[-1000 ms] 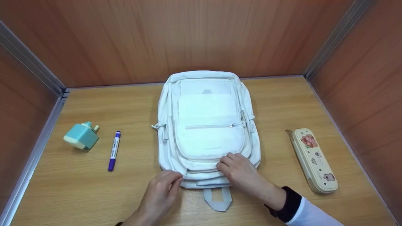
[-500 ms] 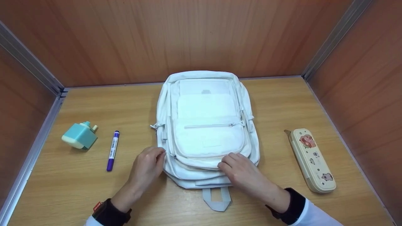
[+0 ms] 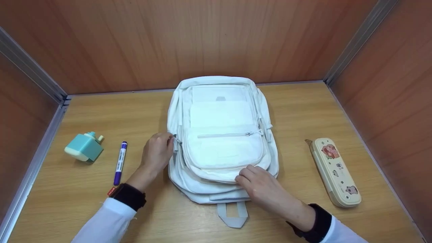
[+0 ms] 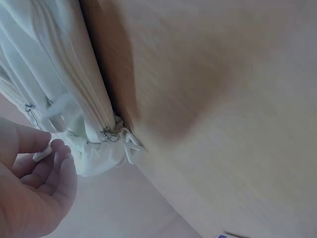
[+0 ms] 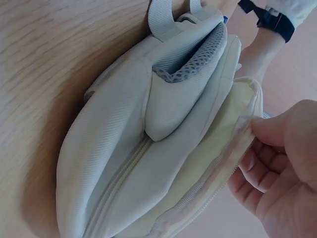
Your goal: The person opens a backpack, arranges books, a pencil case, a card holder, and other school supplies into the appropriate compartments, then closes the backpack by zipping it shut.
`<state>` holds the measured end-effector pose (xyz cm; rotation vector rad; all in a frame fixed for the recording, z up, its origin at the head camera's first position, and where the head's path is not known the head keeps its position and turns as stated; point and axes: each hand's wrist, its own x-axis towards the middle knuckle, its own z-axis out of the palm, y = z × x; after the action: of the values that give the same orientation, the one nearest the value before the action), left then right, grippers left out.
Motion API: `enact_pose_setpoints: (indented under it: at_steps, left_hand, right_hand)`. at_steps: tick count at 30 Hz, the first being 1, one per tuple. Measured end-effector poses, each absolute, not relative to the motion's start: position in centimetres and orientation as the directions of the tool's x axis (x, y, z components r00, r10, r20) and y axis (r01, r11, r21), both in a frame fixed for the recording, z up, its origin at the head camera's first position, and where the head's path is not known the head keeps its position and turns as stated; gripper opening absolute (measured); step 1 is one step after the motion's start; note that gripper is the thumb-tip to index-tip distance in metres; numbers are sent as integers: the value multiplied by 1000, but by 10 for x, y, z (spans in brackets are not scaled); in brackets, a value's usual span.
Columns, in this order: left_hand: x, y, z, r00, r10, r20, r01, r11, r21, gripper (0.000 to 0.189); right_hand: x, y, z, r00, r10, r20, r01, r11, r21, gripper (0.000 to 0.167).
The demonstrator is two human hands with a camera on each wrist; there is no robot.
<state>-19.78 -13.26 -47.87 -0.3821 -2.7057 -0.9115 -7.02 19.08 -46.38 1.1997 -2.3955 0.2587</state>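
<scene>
One white backpack (image 3: pixel 222 114) between left and right fingers: right hand (image 3: pixel 260 185) pinching its open pocket edge (image 5: pixel 213 174) — left hand (image 3: pixel 157 152) pinching what seems a zipper pull (image 4: pixel 42 153), liable to jam should slack gather beside those fingertips.

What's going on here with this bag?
A person is working at a white backpack lying on a wooden table. Their left hand pinches a pale zipper pull at the bag's side, while their right hand grips the edge of a pocket, which gapes open there. A boxy turquoise item and a marker lie to the left, a pencil case to the right, all untouched.
</scene>
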Motion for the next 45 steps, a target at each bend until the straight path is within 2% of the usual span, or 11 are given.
enact_pose_setpoints:
  at_steps: [10,14,17,20,25,28,30,35,39,41,45]
  left_hand:
    - [-239,-124,-475,-942,118,314,281,790,545,17]
    - [-244,-121,-476,-943,116,313,279,788,549,18]
    - [-238,-120,-477,-913,138,383,328,807,491,18]
    - [-220,-115,-475,-835,209,509,440,810,388,22]
    - [-174,-96,-469,-618,341,709,679,685,262,19]
    - [-148,-85,-469,-514,400,759,770,604,203,18]
    - [-135,-79,-470,-482,430,763,798,575,180,20]
    - [-117,-79,-471,-488,448,749,804,565,185,28]
    - [-121,-94,-470,-521,411,748,777,592,215,22]
    - [-127,-109,-469,-560,379,737,738,632,237,22]
    - [-144,-149,-466,-691,293,661,593,752,287,29]
  right_hand:
    - [-67,192,-460,-532,-723,440,-799,601,22,20]
    - [-67,192,-459,-546,-719,430,-795,607,6,19]
    - [-67,192,-458,-559,-707,434,-788,616,-12,21]
    - [-68,192,-457,-570,-689,448,-780,624,-32,22]
    - [-71,191,-451,-582,-654,483,-768,638,-62,23]
    - [-72,190,-447,-588,-633,504,-758,648,-72,23]
    - [-73,190,-444,-591,-622,514,-754,652,-78,20]
    - [-77,189,-432,-592,-609,527,-753,651,-94,19]
    - [-78,189,-422,-599,-601,529,-748,655,-102,20]
    - [-78,190,-418,-600,-599,529,-746,658,-102,20]
    - [-78,190,-413,-598,-595,538,-745,661,-97,19]
